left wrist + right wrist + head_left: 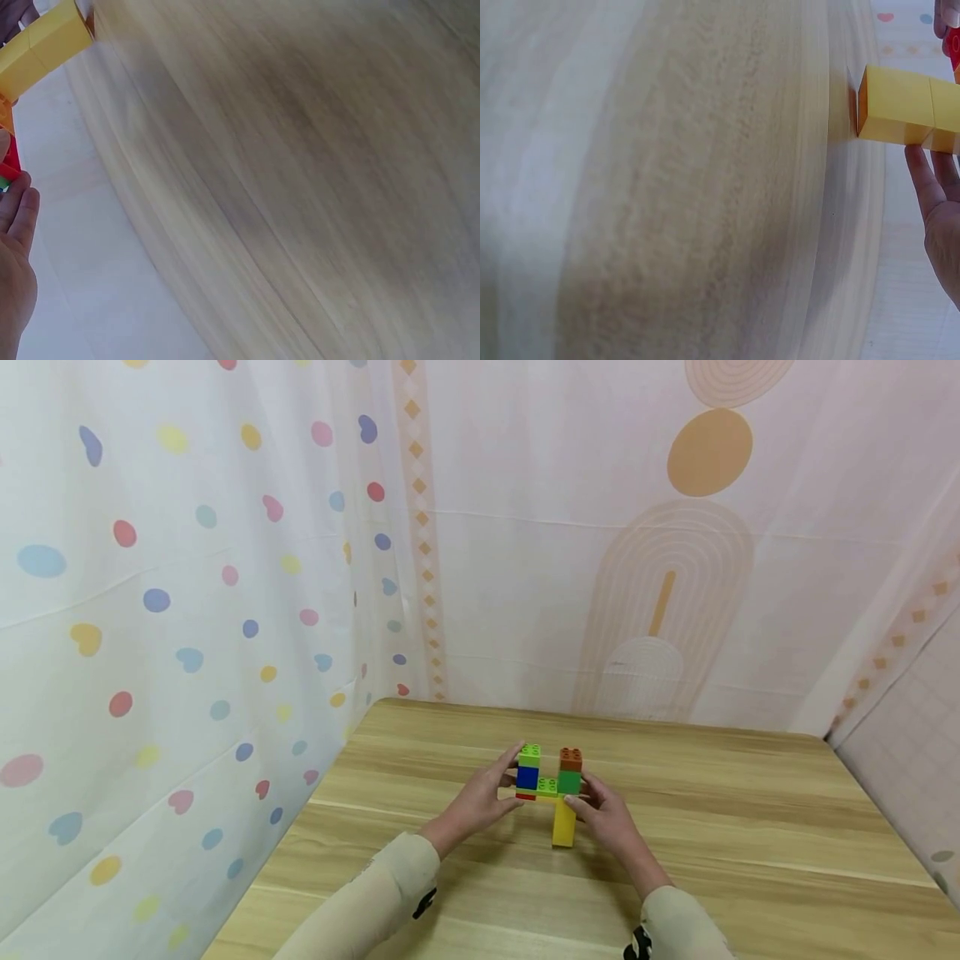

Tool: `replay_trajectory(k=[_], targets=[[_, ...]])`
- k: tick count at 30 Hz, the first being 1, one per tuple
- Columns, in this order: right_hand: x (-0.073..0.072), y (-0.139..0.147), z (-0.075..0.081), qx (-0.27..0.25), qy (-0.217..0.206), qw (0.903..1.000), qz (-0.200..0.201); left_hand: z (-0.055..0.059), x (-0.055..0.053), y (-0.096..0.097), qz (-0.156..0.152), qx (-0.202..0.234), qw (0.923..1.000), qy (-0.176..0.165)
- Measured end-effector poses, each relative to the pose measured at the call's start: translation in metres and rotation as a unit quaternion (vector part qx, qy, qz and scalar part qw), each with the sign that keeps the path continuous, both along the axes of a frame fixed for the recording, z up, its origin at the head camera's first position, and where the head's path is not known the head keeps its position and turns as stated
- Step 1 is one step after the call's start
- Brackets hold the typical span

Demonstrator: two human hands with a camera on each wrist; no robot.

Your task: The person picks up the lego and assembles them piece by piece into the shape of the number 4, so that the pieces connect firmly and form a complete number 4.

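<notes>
A structure of toy building bricks [547,787] stands above the wooden table in the head view. Its left stack has a lime brick [529,755] over a blue brick [527,777], with a red brick [12,157] low down. On the right, a brown brick [571,758] tops a green brick [569,782], above a yellow column [563,823]. A lime piece bridges the stacks. My left hand [480,799] pinches the left stack near the red brick. My right hand [609,817] holds the right side, thumb in front; its far fingers are partly hidden.
The wooden table [720,843] extends around both hands. Dotted cloth [187,610] hangs at the left and a patterned pale curtain [517,610] behind the table. In the right wrist view, the yellow column's lower end is close to the tabletop [705,187].
</notes>
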State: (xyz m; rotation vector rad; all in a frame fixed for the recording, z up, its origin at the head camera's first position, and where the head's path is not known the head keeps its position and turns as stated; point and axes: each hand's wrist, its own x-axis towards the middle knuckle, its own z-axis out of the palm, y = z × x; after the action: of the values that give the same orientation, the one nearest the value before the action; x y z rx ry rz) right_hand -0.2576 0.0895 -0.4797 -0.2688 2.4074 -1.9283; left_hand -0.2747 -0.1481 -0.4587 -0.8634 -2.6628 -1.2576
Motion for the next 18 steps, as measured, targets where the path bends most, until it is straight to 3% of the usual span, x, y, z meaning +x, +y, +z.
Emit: replay_trajectory(k=[9,18], targets=[[0.0017,0.0007,0.0009,-0.01,-0.006,0.9999,0.011,0.0032,-0.0012,-0.0011,0.001,0.034,0.9987,-0.039],[0.0021,0.0015,0.0012,-0.027,0.002,0.9992,0.029,0.0033,-0.0023,-0.0047,0.012,0.018,0.9983,-0.054]])
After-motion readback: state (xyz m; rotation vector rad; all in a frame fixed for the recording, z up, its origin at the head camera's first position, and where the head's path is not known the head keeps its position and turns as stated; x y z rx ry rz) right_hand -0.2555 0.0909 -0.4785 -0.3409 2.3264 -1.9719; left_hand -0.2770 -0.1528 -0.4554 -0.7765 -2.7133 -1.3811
